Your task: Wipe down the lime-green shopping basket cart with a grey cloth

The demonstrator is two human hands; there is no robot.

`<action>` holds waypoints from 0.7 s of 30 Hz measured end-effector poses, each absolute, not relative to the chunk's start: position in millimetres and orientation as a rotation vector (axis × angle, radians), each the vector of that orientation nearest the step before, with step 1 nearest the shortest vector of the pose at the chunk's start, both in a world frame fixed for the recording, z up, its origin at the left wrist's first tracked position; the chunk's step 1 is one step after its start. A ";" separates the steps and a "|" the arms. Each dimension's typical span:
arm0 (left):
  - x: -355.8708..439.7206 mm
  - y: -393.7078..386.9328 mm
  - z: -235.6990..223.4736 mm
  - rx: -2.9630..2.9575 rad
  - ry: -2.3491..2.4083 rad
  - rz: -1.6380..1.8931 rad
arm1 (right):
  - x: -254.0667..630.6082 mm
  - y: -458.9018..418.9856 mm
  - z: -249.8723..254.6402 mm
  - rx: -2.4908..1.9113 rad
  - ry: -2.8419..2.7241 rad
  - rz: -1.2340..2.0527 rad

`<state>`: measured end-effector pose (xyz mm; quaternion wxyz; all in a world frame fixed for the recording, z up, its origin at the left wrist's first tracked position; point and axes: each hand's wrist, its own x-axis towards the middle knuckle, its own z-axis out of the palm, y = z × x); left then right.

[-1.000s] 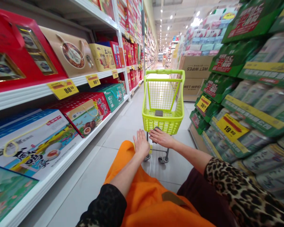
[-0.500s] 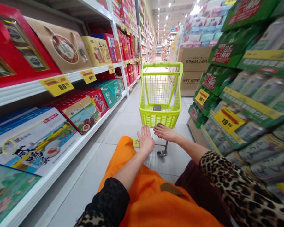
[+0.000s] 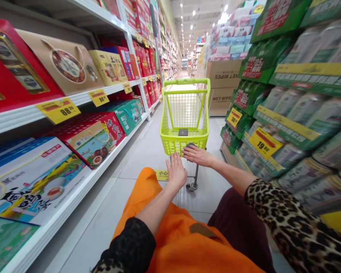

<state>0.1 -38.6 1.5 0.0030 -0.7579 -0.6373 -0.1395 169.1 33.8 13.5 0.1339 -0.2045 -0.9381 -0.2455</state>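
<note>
Reaching low over a lime-green cart (image 3: 170,144) in a packed aisle

Only one small dark item (image 3: 183,132) shows on the cart's wire-grid floor, and neither hand carries any goods. So far, that item is all the cart shows. The cart stands upright just ahead of the person, its tall handle (image 3: 186,81) pointing down the aisle.

The right hand (image 3: 197,156) lies across a dark grip (image 3: 190,145) at the near end of the basket, its fingers almost flat. From this angle, I cannot tell whether they are closing on it or merely resting there. The left hand (image 3: 176,173) is open with its fingers spread, just below the basket's near wall, and may be touching it, though the overlap makes that hard to judge.

An orange apron (image 3: 170,242) covers the person's front over dark maroon trousers (image 3: 233,223), and a leopard-print sleeve (image 3: 281,216) covers the right forearm.

The floor is pale, glossy tile (image 3: 139,159), with a yellow warning sticker (image 3: 161,174) just behind the left hand. White shelves (image 3: 22,121) on the left hold boxed gifts, including a red box (image 3: 88,140) beside an 88.80 price tag (image 3: 58,110). On the right, green multipacks (image 3: 261,64) rise in a stack above a 19.80 tag (image 3: 265,142). Wet-wipes cartons (image 3: 223,74) stand farther on, beneath bright ceiling lights (image 3: 223,19).
</note>
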 end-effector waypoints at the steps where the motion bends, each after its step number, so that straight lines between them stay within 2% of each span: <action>1: -1.0 -39.7 1.1 -2.378 -2.001 -0.431 | 172.2 31.3 0.7 -0.596 -2.748 -0.691; 5: -4.6 -42.7 -1.4 -2.383 -2.028 -0.401 | 183.2 19.6 -21.3 -0.589 -2.797 -0.640; 12: 9.4 -40.3 1.4 -2.388 -2.041 -0.454 | 185.8 19.7 55.7 -0.670 -2.454 -0.814; 14: 13.8 -40.1 4.3 -2.407 -2.031 -0.465 | 188.6 24.3 61.3 -0.658 -2.455 -0.832; 21: 9.8 -41.9 2.3 -2.411 -2.015 -0.456 | 212.2 23.7 -14.3 -0.627 -2.716 -0.713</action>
